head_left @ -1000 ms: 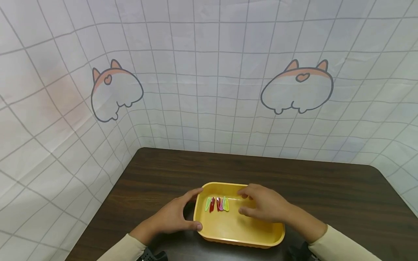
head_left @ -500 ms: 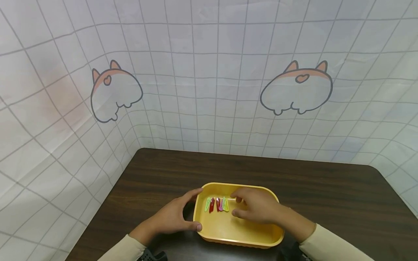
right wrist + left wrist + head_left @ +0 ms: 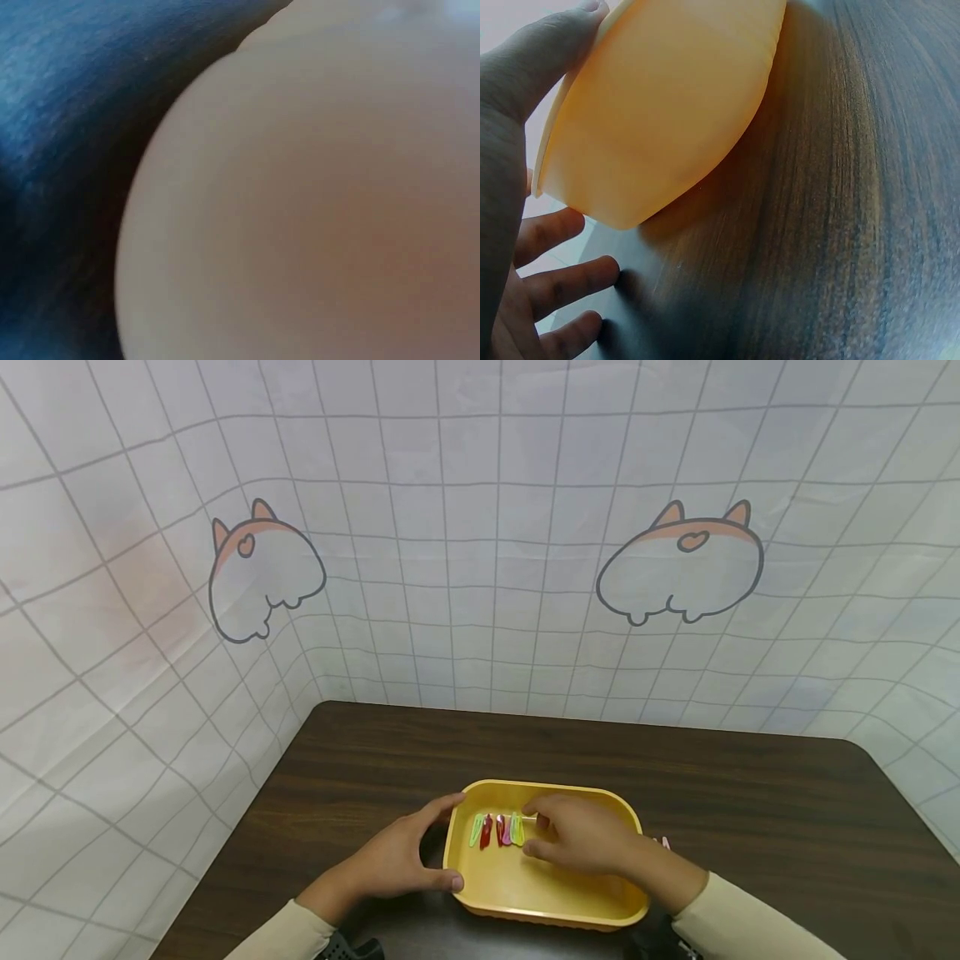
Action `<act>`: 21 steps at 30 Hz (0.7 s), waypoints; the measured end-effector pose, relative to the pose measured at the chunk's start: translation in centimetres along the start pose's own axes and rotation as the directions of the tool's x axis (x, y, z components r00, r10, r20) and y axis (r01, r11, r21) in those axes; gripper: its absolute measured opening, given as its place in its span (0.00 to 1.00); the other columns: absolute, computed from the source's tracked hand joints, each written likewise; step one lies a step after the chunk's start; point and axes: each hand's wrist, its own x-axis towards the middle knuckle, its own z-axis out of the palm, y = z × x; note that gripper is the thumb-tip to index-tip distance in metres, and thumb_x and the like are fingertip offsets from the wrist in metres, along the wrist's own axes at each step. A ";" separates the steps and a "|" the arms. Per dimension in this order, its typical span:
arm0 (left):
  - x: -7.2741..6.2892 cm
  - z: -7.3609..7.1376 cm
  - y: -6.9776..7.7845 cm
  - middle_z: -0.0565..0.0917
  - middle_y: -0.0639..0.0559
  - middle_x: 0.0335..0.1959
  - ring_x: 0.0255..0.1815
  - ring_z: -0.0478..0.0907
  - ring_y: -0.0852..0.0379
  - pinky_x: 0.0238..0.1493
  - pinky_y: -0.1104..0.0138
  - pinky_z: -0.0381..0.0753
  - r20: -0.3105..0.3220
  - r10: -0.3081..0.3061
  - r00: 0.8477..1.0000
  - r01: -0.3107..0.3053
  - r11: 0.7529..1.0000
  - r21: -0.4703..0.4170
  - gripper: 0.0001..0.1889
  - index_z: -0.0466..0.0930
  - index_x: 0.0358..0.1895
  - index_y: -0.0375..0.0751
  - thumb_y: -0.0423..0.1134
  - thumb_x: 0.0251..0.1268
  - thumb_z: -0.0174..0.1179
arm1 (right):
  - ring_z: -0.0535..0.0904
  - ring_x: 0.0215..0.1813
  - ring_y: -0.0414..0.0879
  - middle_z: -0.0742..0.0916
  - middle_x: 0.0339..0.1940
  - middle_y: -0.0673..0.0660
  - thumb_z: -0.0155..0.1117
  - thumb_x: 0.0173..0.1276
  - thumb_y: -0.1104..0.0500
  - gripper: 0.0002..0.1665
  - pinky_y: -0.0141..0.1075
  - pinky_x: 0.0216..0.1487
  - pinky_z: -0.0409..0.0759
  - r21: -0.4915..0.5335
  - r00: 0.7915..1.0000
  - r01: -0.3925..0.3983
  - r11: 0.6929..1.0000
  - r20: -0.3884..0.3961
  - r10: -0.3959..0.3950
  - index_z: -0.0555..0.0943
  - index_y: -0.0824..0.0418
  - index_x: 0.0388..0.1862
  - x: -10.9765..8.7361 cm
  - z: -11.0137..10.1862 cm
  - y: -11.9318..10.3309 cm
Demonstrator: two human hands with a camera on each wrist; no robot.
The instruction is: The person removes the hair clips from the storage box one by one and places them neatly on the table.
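Note:
A yellow plastic tray (image 3: 551, 910) stands on the dark wooden table. Several snap hair clips lie in a row at its left: a green clip (image 3: 476, 830), dark red ones (image 3: 487, 832), a pink one (image 3: 507, 832) and a yellow-green one (image 3: 518, 830). My left hand (image 3: 397, 852) grips the tray's left end, thumb at the near corner and index finger at the far one. In the left wrist view its other fingers (image 3: 577, 281) spread below the tray wall. My right hand (image 3: 585, 833) reaches into the tray, thumb and index finger apart, fingertips right beside the yellow-green clip.
Small pinkish things (image 3: 663, 842) show on the table past the tray's right end, partly behind the right forearm. A white grid-patterned cloth (image 3: 480, 568) with cartoon animals hangs behind the table (image 3: 750, 793). A blurred pale surface (image 3: 300, 210) fills most of the right wrist view.
My right hand has moved left inside the tray, up to the row of clips. The pinkish things have come into sight behind the forearm. The left hand has stayed put.

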 end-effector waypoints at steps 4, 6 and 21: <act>0.0 0.0 0.0 0.78 0.56 0.66 0.69 0.71 0.54 0.69 0.41 0.63 -0.002 0.000 1.000 0.000 1.000 -0.001 0.55 0.54 0.82 0.60 0.63 0.53 0.76 | 0.75 0.36 0.38 0.82 0.36 0.44 0.73 0.66 0.42 0.30 0.38 0.40 0.78 0.001 1.000 -0.007 1.000 0.007 0.007 0.82 0.58 0.60 0.2 0.2 -0.1; 0.0 0.1 0.0 0.78 0.56 0.66 0.69 0.71 0.54 0.70 0.41 0.63 -0.002 0.000 1.000 0.000 1.000 -0.002 0.55 0.54 0.82 0.60 0.63 0.52 0.76 | 0.74 0.34 0.38 0.80 0.34 0.43 0.73 0.66 0.42 0.31 0.37 0.38 0.76 0.006 1.000 -0.006 1.000 0.009 0.006 0.82 0.59 0.60 0.3 0.3 -0.2; -0.2 0.0 0.0 0.78 0.58 0.65 0.69 0.71 0.54 0.70 0.41 0.63 0.007 -0.015 1.000 0.015 1.000 0.004 0.56 0.53 0.82 0.62 0.65 0.51 0.75 | 0.71 0.25 0.35 0.75 0.23 0.41 0.72 0.67 0.44 0.26 0.35 0.28 0.71 -0.033 1.000 -0.011 0.999 -0.014 0.011 0.82 0.56 0.58 0.6 1.3 -0.2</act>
